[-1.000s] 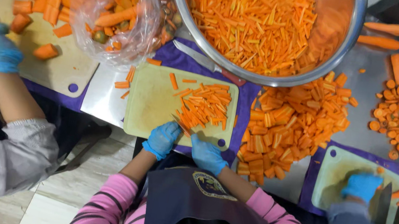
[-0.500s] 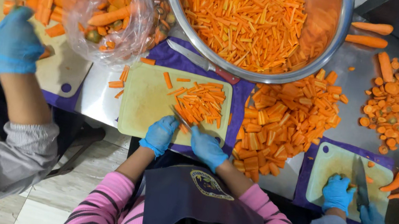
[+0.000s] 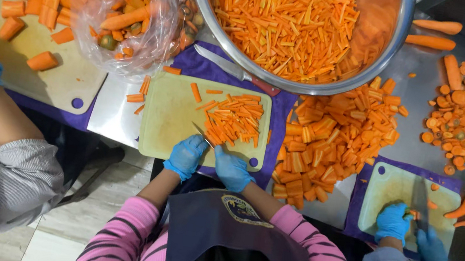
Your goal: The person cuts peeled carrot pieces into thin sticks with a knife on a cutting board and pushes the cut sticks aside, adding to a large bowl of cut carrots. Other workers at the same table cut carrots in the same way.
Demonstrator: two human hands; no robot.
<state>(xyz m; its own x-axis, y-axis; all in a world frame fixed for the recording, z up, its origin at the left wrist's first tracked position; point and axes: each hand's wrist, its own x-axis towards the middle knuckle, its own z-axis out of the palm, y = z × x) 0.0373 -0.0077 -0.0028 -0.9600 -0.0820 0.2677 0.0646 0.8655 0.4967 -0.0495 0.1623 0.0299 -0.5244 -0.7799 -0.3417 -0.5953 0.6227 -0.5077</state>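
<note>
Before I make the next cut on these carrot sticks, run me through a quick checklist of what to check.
1. Left hand gloved and at the board's near edge: ok.
2. Right hand gloved, beside the left: ok.
3. Blade position: only a thin tip shows between the hands; cannot tell.
4. Carrot sticks piled on the cutting board: ok.
5. Spare knife lies just beyond the board, by the steel bowl: ok, apart from the hands.
6. Carrot chunks heaped on the right, against the board's edge: not ok, crowded.
</note>
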